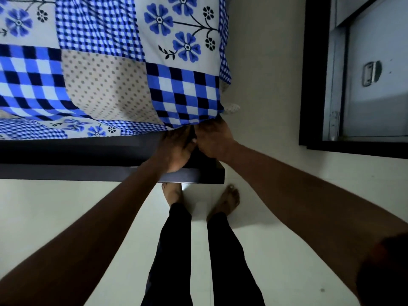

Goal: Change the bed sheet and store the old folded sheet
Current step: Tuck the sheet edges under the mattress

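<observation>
A blue, white and black patchwork bed sheet [110, 62] with checks, dots and flowers covers the mattress. Both hands meet at its near right corner, above the dark bed frame [66, 155]. My left hand [176, 151] rests on the frame's corner with its fingers reaching under the sheet's edge. My right hand [213, 140] is beside it, fingers pushed under the same corner. The fingertips of both hands are hidden by the fabric, so their hold on the sheet is unclear.
A pale tiled floor [265, 129] runs along the bed's right side. A dark-framed grey door [364, 74] with a metal latch stands at the right. My bare feet [227, 199] and dark trousers are just below the frame's corner.
</observation>
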Demonstrator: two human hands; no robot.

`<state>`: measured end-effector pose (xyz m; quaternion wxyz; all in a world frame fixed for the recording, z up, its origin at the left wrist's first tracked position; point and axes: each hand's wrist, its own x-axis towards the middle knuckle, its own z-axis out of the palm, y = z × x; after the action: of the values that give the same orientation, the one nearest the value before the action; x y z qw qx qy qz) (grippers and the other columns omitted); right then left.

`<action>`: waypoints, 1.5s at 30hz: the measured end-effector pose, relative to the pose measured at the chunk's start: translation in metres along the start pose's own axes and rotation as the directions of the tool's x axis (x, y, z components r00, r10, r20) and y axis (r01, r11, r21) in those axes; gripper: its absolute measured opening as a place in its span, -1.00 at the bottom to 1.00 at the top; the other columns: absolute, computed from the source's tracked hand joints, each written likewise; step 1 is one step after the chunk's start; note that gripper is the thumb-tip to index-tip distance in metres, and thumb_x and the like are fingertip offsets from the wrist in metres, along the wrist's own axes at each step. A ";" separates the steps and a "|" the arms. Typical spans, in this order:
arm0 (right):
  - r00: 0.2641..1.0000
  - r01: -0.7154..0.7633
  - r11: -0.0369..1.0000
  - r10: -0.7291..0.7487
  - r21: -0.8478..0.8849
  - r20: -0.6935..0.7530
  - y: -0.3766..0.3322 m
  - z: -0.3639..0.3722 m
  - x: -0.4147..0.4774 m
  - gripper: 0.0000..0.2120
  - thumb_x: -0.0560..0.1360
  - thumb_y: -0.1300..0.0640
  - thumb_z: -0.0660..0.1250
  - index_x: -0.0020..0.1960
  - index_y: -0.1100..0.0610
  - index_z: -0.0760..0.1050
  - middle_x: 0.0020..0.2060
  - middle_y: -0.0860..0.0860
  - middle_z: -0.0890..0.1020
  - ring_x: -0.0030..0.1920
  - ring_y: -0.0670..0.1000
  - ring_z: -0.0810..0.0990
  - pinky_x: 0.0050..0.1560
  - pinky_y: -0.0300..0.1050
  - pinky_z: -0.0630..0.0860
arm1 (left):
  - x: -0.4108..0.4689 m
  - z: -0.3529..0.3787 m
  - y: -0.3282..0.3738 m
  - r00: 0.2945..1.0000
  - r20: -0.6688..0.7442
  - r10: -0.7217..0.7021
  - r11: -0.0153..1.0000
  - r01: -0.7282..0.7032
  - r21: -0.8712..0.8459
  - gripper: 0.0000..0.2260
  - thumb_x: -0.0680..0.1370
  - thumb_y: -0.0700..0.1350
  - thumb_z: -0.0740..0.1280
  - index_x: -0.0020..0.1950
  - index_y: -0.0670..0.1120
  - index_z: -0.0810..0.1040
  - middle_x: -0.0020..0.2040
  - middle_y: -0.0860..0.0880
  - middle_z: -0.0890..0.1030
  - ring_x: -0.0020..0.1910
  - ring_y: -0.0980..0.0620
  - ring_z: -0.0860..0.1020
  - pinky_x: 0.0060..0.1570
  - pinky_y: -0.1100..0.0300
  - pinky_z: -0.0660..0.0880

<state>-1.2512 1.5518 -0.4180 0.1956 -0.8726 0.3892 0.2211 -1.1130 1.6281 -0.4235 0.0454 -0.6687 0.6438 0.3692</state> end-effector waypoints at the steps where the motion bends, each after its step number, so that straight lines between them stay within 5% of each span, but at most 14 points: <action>1: 1.000 -0.021 1.000 0.021 0.010 0.012 0.001 0.000 0.003 -0.66 0.62 -0.05 0.21 0.28 0.12 0.49 0.23 0.08 0.58 0.31 0.14 0.48 0.40 -0.01 0.26 | -0.006 0.003 0.000 0.999 -0.022 0.046 0.999 -0.046 0.012 -0.32 0.59 0.22 -0.10 0.57 -0.17 0.26 0.54 -0.20 0.34 0.52 -0.23 0.29 0.48 -0.21 0.21; 3: 0.999 -0.041 0.999 0.041 0.023 -0.004 0.002 0.002 0.009 -0.69 0.62 -0.01 0.19 0.27 0.10 0.49 0.23 0.07 0.59 0.31 0.14 0.48 0.37 -0.03 0.28 | -0.011 0.006 -0.001 0.995 -0.048 0.086 0.995 -0.083 0.060 -0.35 0.59 0.15 -0.05 0.55 -0.23 0.29 0.51 -0.25 0.36 0.49 -0.28 0.33 0.46 -0.24 0.25; 8: 0.992 0.098 0.991 -0.090 0.092 -0.091 0.014 0.004 0.002 -0.68 0.58 -0.06 0.26 0.14 0.15 0.57 0.05 0.14 0.66 0.14 0.23 0.59 0.28 0.09 0.38 | 0.029 -0.009 0.004 0.974 0.103 -0.203 0.978 0.197 0.067 -0.56 0.65 0.12 0.00 0.36 -0.05 0.48 0.33 -0.15 0.55 0.28 -0.22 0.51 0.29 -0.11 0.42; 13: 0.967 0.143 0.990 -0.137 0.016 -0.213 0.019 0.010 -0.026 -0.48 0.40 0.15 0.35 0.35 0.24 0.51 0.16 0.20 0.64 0.10 0.27 0.61 0.21 0.14 0.49 | 0.040 0.001 0.018 0.938 0.092 -0.334 0.942 0.328 0.073 -0.58 0.71 0.09 0.02 0.48 -0.06 0.39 0.46 -0.17 0.42 0.46 -0.21 0.34 0.46 -0.11 0.18; 15: 0.969 0.114 0.993 -0.109 0.008 -0.222 0.016 0.018 -0.032 -0.42 0.38 0.17 0.33 0.39 0.28 0.46 0.21 0.23 0.60 0.15 0.27 0.58 0.29 0.15 0.45 | 0.042 0.001 0.017 0.946 0.079 -0.315 0.944 0.303 0.131 -0.57 0.70 0.09 0.04 0.49 -0.06 0.37 0.46 -0.18 0.43 0.46 -0.22 0.34 0.46 -0.15 0.19; 19: 0.997 0.008 0.999 -0.005 0.036 -0.071 -0.004 0.012 -0.006 -0.64 0.59 0.09 0.13 0.31 0.16 0.49 0.19 0.12 0.60 0.22 0.18 0.54 0.31 0.07 0.37 | 0.033 0.002 0.006 0.962 0.119 -0.247 0.961 0.226 0.159 -0.61 0.67 0.04 0.10 0.44 -0.06 0.41 0.42 -0.16 0.47 0.41 -0.22 0.40 0.42 -0.13 0.29; 21: 1.000 -0.031 0.998 0.031 0.055 0.002 -0.006 0.005 0.008 -0.71 0.62 0.04 0.15 0.23 0.12 0.51 0.18 0.09 0.59 0.25 0.16 0.52 0.28 0.02 0.39 | 0.019 0.002 -0.003 0.985 0.100 -0.139 0.983 0.126 0.131 -0.53 0.66 0.09 0.08 0.55 -0.04 0.27 0.52 -0.13 0.35 0.47 -0.21 0.33 0.46 -0.15 0.22; 23: 0.998 -0.051 0.996 0.049 0.073 0.027 -0.005 0.009 0.014 -0.64 0.61 -0.03 0.19 0.33 0.12 0.44 0.29 0.12 0.52 0.34 0.18 0.45 0.35 0.03 0.33 | 0.007 -0.002 -0.013 0.991 0.117 -0.069 0.991 0.055 0.122 -0.45 0.66 0.18 -0.02 0.62 0.00 0.12 0.60 -0.08 0.23 0.54 -0.17 0.23 0.50 -0.17 0.15; 27: 0.995 -0.095 0.984 0.092 0.148 0.031 -0.007 0.014 0.015 -0.58 0.67 -0.01 0.04 0.47 0.11 0.32 0.41 0.13 0.44 0.44 0.17 0.36 0.43 0.00 0.23 | -0.021 -0.012 -0.010 0.986 0.047 0.161 0.968 -0.167 0.187 -0.37 0.63 0.20 -0.08 0.61 -0.10 0.16 0.57 -0.15 0.28 0.51 -0.20 0.31 0.45 -0.22 0.28; 30: 0.999 -0.042 0.985 0.040 0.169 0.016 -0.002 0.008 0.010 -0.62 0.65 0.02 0.09 0.41 0.10 0.40 0.36 0.12 0.50 0.40 0.16 0.40 0.39 -0.01 0.24 | -0.034 -0.015 -0.009 0.991 -0.079 0.107 0.971 -0.087 0.224 -0.41 0.65 0.19 -0.07 0.60 -0.07 0.25 0.50 -0.14 0.40 0.42 -0.23 0.40 0.41 -0.22 0.29; 35: 0.997 0.071 0.997 -0.072 -0.031 -0.024 0.010 0.009 0.003 -0.47 0.57 0.02 0.18 0.52 0.12 0.28 0.43 0.13 0.44 0.42 0.21 0.39 0.39 0.10 0.30 | 0.006 -0.027 -0.020 0.979 0.047 -0.198 0.969 0.188 0.158 -0.39 0.63 0.32 -0.17 0.57 0.08 0.25 0.53 -0.16 0.34 0.49 -0.23 0.29 0.47 -0.19 0.19; 40: 0.965 0.234 0.971 -0.226 0.048 -0.130 0.012 0.020 -0.026 -0.27 0.42 0.12 0.38 0.55 0.18 0.27 0.44 0.14 0.44 0.33 0.23 0.49 0.32 0.13 0.46 | 0.019 -0.021 -0.019 0.973 0.027 -0.227 0.966 0.222 0.131 -0.41 0.63 0.35 -0.15 0.57 0.16 0.24 0.58 -0.15 0.27 0.54 -0.24 0.22 0.50 -0.24 0.06; 42: 0.958 0.213 0.970 -0.184 0.114 -0.221 0.011 0.024 -0.035 -0.32 0.41 0.18 0.37 0.51 0.23 0.33 0.41 0.17 0.46 0.33 0.23 0.48 0.36 0.12 0.43 | 0.017 -0.019 -0.016 0.970 0.024 -0.242 0.960 0.236 0.150 -0.45 0.65 0.31 -0.13 0.58 0.15 0.22 0.58 -0.14 0.25 0.55 -0.23 0.19 0.50 -0.24 0.04; 45: 0.985 0.083 0.985 -0.058 0.152 -0.166 0.001 0.017 -0.024 -0.43 0.43 0.18 0.36 0.42 0.27 0.41 0.25 0.23 0.55 0.23 0.30 0.52 0.28 0.16 0.43 | 0.015 -0.023 -0.018 0.975 0.051 -0.217 0.968 0.208 0.140 -0.42 0.63 0.34 -0.18 0.60 0.17 0.15 0.61 -0.11 0.20 0.56 -0.22 0.16 0.52 -0.23 0.01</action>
<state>-1.2706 1.5742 -0.4198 0.2400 -0.8825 0.3888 0.1114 -1.0881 1.6066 -0.4223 0.1505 -0.7168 0.5898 0.3401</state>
